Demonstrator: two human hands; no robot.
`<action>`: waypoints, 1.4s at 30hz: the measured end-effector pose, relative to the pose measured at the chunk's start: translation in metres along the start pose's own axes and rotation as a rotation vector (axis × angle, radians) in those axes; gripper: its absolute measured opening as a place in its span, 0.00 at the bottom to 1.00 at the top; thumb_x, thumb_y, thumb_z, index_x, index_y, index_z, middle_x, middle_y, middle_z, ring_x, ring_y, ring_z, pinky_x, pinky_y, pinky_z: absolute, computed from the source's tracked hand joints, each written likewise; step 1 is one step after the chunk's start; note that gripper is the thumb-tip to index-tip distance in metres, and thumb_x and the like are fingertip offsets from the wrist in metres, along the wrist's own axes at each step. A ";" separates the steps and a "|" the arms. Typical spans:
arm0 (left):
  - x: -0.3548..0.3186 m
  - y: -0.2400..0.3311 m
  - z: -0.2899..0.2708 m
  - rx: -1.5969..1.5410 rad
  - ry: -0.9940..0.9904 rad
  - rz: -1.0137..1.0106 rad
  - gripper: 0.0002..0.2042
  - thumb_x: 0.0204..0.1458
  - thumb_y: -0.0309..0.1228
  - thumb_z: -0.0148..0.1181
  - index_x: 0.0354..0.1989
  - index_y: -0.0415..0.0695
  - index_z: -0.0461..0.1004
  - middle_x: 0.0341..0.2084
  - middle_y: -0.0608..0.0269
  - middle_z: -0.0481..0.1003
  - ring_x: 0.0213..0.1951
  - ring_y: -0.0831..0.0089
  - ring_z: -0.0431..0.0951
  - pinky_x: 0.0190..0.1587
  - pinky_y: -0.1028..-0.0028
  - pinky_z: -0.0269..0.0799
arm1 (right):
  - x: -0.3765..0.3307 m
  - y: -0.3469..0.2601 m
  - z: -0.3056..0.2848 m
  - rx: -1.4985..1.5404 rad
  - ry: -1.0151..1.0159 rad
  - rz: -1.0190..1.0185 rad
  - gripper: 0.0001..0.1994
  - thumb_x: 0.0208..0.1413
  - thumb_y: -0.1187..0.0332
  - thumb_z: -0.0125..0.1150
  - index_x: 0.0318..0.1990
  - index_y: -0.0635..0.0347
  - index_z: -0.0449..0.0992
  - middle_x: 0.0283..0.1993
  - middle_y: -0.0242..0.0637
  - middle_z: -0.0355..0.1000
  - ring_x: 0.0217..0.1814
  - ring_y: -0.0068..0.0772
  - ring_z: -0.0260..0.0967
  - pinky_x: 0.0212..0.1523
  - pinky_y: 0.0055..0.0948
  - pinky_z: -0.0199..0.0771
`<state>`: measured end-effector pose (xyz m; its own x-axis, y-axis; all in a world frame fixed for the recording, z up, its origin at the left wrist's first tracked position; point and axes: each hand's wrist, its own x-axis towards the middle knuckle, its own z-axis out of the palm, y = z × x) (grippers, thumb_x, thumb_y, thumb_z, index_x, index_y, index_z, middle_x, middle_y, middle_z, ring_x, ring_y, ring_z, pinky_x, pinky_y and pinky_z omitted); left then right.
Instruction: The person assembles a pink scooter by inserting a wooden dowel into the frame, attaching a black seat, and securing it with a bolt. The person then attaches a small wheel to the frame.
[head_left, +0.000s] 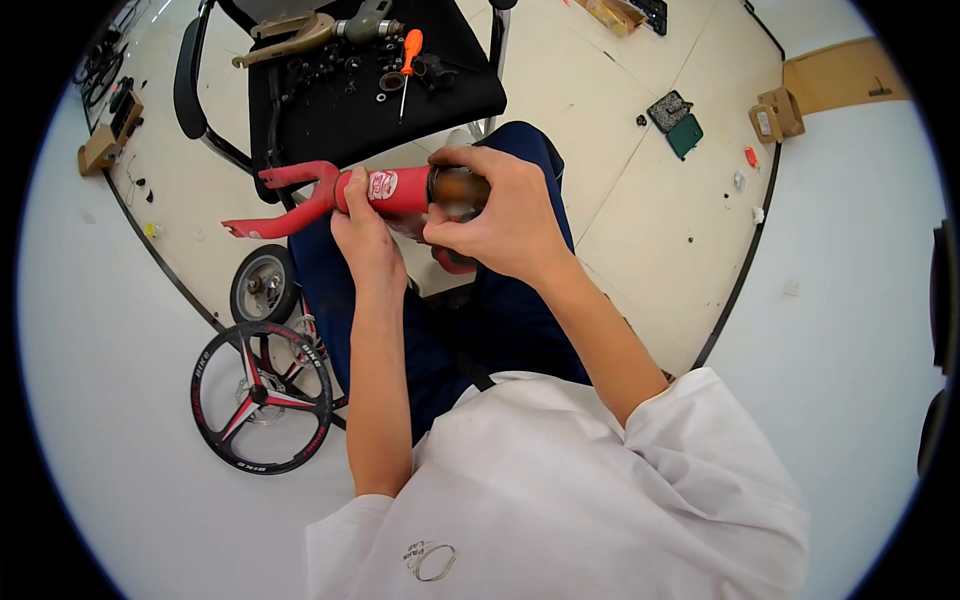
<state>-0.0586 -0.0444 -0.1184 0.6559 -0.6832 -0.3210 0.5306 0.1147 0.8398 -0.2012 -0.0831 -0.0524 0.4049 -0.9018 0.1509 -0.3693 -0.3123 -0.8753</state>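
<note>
Over my lap lies a red bicycle fork [300, 214], its two prongs pointing left. It runs into a red head tube [410, 190] that carries a round white sticker. My left hand [366, 240] is closed round the joint of fork and tube, thumb on top. At the tube's right end, my right hand [510, 205] curls with thumb and fingers on the dark rim. A brownish round part [460, 190] shows blurred inside that grip; its kind is unclear. More of the red frame [453, 262] hangs below the tube, partly hidden by my hand.
A black chair seat [430, 100] ahead holds an orange screwdriver [412, 50], a tan fork [300, 38] and several small dark parts. Wheels [262, 395] lie at my left. On the floor to the right are an open green case [684, 135] and cardboard boxes [780, 115].
</note>
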 end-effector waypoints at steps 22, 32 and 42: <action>-0.007 0.001 -0.002 -0.043 -0.036 -0.034 0.11 0.58 0.39 0.57 0.42 0.46 0.68 0.34 0.69 0.72 0.39 0.78 0.73 0.46 0.73 0.68 | 0.000 0.033 -0.010 -0.090 -0.166 -0.339 0.27 0.32 0.73 0.66 0.48 0.60 0.71 0.43 0.41 0.72 0.39 0.45 0.73 0.41 0.32 0.77; -0.008 0.000 -0.004 -0.083 -0.012 -0.090 0.11 0.55 0.39 0.60 0.41 0.49 0.67 0.32 0.69 0.71 0.39 0.77 0.73 0.46 0.72 0.68 | 0.009 0.042 -0.007 -0.227 -0.120 -0.760 0.30 0.29 0.76 0.68 0.49 0.63 0.70 0.49 0.40 0.70 0.45 0.41 0.73 0.38 0.30 0.80; -0.008 0.000 -0.008 -0.069 -0.026 -0.090 0.10 0.56 0.37 0.60 0.39 0.50 0.68 0.31 0.70 0.71 0.38 0.77 0.73 0.45 0.72 0.68 | 0.014 0.051 -0.008 -0.192 -0.074 -0.836 0.32 0.26 0.77 0.67 0.49 0.64 0.70 0.47 0.42 0.71 0.42 0.41 0.74 0.39 0.30 0.80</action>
<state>-0.0594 -0.0336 -0.1196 0.5908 -0.7110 -0.3814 0.6227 0.1012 0.7758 -0.2215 -0.1142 -0.0911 0.6580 -0.3331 0.6753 -0.0579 -0.9166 -0.3957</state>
